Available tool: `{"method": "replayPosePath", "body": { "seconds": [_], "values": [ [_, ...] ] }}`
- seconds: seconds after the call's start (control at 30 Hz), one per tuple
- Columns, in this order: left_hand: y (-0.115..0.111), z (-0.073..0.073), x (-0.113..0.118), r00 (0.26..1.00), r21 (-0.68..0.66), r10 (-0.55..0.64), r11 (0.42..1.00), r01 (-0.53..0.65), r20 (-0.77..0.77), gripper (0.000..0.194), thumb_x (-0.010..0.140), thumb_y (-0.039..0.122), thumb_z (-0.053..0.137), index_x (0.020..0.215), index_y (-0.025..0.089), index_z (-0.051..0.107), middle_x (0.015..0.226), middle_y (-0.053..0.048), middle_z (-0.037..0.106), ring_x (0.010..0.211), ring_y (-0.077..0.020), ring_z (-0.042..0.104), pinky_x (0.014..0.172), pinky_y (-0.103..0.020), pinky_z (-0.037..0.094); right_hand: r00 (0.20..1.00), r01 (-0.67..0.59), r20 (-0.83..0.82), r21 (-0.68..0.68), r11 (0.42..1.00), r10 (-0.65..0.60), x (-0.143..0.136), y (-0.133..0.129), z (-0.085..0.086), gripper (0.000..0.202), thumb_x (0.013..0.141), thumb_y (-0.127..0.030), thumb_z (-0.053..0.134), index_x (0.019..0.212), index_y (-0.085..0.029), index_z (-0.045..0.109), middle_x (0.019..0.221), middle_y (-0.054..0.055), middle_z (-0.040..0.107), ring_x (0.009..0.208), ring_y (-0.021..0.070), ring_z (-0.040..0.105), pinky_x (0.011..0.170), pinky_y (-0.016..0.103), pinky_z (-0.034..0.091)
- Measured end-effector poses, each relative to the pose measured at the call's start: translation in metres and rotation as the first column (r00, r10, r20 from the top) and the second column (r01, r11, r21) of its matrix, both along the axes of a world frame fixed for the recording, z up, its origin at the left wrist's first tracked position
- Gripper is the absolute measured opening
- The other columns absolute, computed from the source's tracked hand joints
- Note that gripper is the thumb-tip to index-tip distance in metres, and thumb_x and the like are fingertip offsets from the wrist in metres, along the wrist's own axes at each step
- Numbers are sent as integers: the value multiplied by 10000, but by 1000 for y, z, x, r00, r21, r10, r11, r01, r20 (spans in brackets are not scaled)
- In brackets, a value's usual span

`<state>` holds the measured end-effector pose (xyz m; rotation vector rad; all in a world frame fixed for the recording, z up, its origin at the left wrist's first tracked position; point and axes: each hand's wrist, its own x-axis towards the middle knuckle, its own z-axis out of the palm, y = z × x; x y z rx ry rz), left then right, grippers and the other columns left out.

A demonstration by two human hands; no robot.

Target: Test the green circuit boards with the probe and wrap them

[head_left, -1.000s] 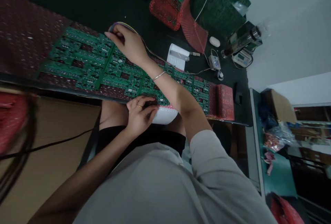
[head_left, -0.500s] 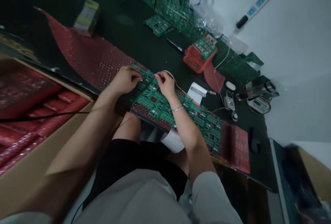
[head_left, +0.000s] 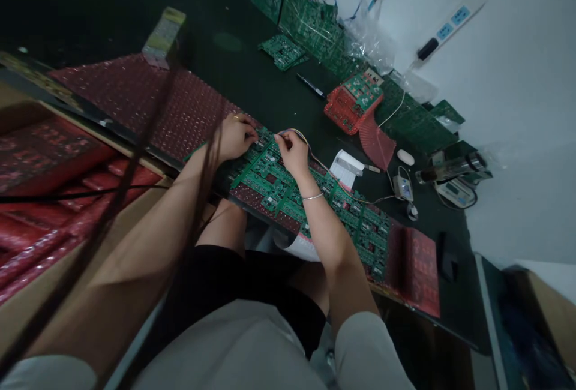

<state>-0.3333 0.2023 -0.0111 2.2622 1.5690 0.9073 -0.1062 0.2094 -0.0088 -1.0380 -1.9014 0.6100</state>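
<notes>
A row of green circuit boards [head_left: 263, 177] lies on red bubble wrap [head_left: 180, 99] along the table's front edge. My left hand [head_left: 236, 137] is over the boards at the row's left end. Its thumb and fingers are curled together, and whatever is between them is too small to make out. Close beside it, my right hand [head_left: 294, 153] is pinched closed above the boards. A thin pale cable [head_left: 321, 168] arcs over this hand to its fingertips and seems gripped there. The cable's tip is hidden. At its other end is a small boxy device [head_left: 402, 187].
Behind stand green board bins [head_left: 310, 21], loose boards [head_left: 282, 51], a pen [head_left: 310, 86] and a red-wrapped board stack [head_left: 351, 105]. A small box [head_left: 164, 36] weighs down the bubble wrap. An open carton [head_left: 112, 228] with red-wrapped packs is at left. A glass bottle [head_left: 454, 168] lies right.
The raised far-left end of the bubble wrap now lies flatter. My left hand has shifted slightly right along the boards; the right hand keeps its pinch. The view has moved a little, and dark blurred strands cross it.
</notes>
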Motion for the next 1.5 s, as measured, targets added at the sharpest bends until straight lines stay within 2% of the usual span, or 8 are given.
{"method": "replayPosePath", "body": {
  "seconds": [0.27,0.4,0.63,0.77,0.9,1.13,1.3,1.5],
  "values": [
    [-4,9,8,997,14,30,999,-29,-70,314,871,333,523,910,180,794,1217,-165,712,1175,-359,644,1150,-570,459,1000,0,29,3,1000,0,1,0,0,499,1048,-686,511,968,-217,660,944,67,751,859,183,703,863,300,579],
    [-19,21,9,994,-17,30,999,-32,-104,392,898,338,525,1143,175,785,1230,-167,726,1208,-368,654,1130,-544,490,1000,-6,11,15,1000,5,1,-1,0,508,1044,-694,510,952,-214,650,927,67,748,841,183,701,855,303,577],
    [-52,24,8,959,-66,-38,998,20,-280,531,991,368,377,1315,208,766,1570,-136,592,1477,-407,510,1204,-635,421,999,28,22,4,1000,-28,-1,-3,8,497,1041,-686,527,921,-219,646,924,54,752,834,168,692,852,290,570],
    [-60,26,0,996,-41,-31,999,28,-83,564,992,312,339,1397,144,693,1523,-155,627,1436,-340,562,1233,-556,439,997,-30,71,25,999,28,-12,-16,22,497,1053,-678,512,921,-220,655,934,56,747,867,175,698,870,295,573],
    [-98,21,-11,956,56,235,967,-248,179,490,1059,329,337,1388,156,656,1416,-137,681,1338,-299,619,1213,-504,466,971,-120,213,34,992,110,-35,-35,27,471,1064,-653,516,900,-233,653,912,47,728,879,193,697,913,327,575],
    [-169,-3,-4,902,87,394,907,-413,177,375,1032,367,507,1347,225,652,1459,-132,641,1475,-360,505,1250,-617,415,930,-160,340,33,987,139,-59,-52,21,449,1059,-637,548,903,-230,655,904,49,729,904,204,693,936,329,565],
    [-177,-11,-2,910,94,371,915,-392,184,442,994,336,573,1430,272,609,1561,-130,573,1546,-373,433,1270,-658,372,909,-185,387,43,982,154,-59,-61,23,452,1060,-640,549,913,-229,668,925,63,721,982,229,688,995,366,558],
    [-183,-1,2,907,95,368,915,-393,206,470,968,309,605,1437,278,603,1571,-128,554,1546,-391,420,1258,-684,365,894,-227,410,62,972,183,-59,-66,28,445,1076,-618,529,921,-231,683,970,81,729,1074,252,678,1095,425,537]
  ]
}}
